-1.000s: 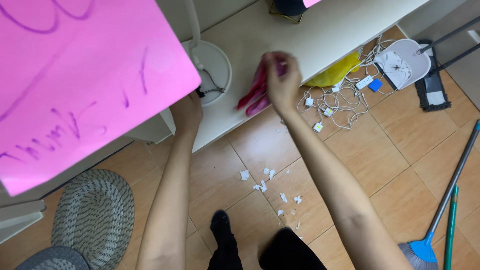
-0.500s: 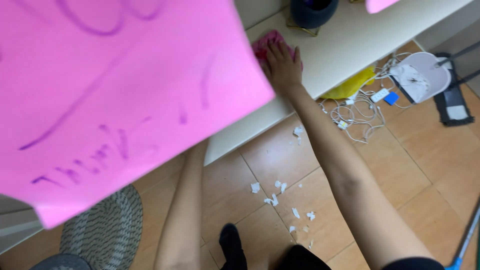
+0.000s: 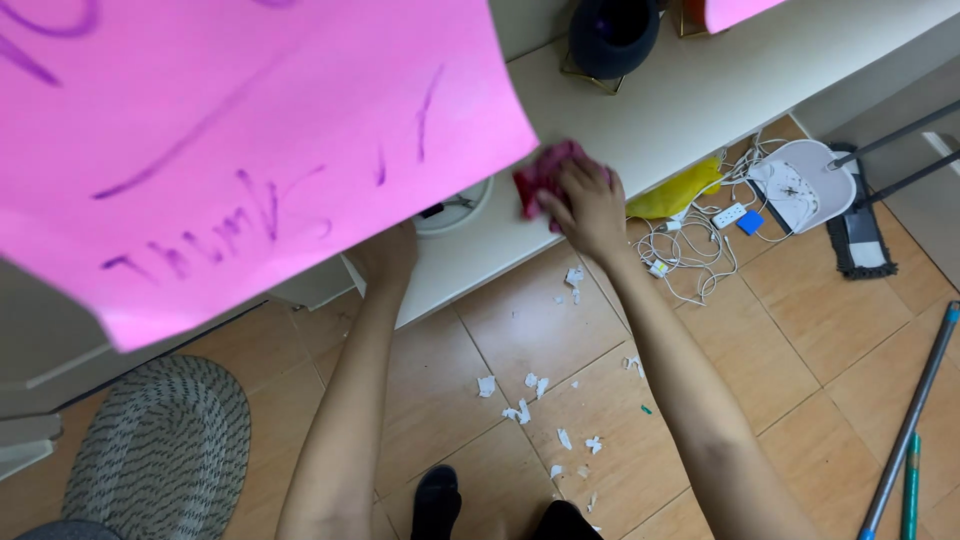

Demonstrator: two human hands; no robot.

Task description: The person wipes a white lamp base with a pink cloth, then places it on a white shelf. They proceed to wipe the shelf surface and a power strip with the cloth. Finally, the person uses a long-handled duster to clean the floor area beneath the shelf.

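Head view: right hand [image 3: 590, 205] presses a crumpled magenta cloth [image 3: 545, 175] on the smooth cream shelf [image 3: 650, 100]; left hand [image 3: 388, 255], grip unclear, half-hidden behind pink paper sheet [image 3: 250, 150]; torn white scraps [image 3: 525, 395] litter tiles.

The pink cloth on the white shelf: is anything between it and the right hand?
Nothing visible. The right hand rests directly on the pink cloth, pressing it on the white shelf. The left hand is apart, at the shelf's edge beside a round white base.
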